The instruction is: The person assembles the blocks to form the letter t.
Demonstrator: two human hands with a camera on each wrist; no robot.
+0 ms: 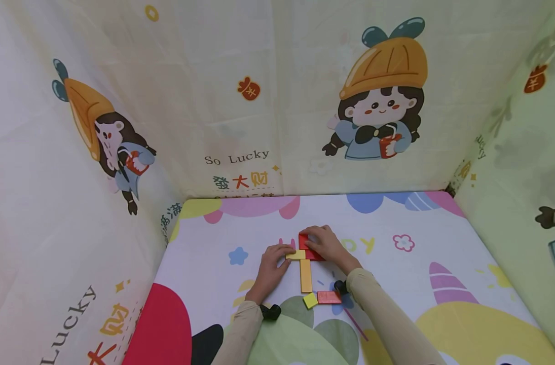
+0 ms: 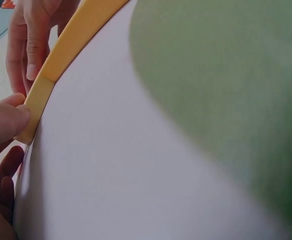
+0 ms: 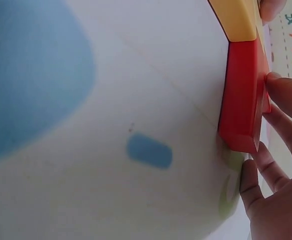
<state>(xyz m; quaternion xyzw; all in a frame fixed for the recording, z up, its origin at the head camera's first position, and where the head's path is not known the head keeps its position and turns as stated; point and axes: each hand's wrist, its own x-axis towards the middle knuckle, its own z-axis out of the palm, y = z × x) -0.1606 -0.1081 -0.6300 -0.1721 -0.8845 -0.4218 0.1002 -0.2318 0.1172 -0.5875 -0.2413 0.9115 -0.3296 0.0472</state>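
On the patterned tabletop, my left hand [image 1: 271, 266] pinches the outer end of a short yellow block [image 1: 296, 255] between thumb and fingers. That block's inner end meets a longer orange-yellow block [image 1: 306, 276], which points toward me. To the right, a red block [image 1: 315, 256] lies level, partly covered by my right hand [image 1: 330, 247]. Another red block [image 1: 302, 241] extends away from the junction, and the right thumb and fingers hold it at its sides. In the right wrist view the thumb [image 3: 288, 95] touches red behind the nearer red block [image 3: 240, 95].
Nearer me, a small yellow-green block [image 1: 310, 300] lies turned at an angle beside a light red block [image 1: 329, 297]. Printed cloth walls [image 1: 304, 172] stand around the back and sides of the table [image 1: 373, 274].
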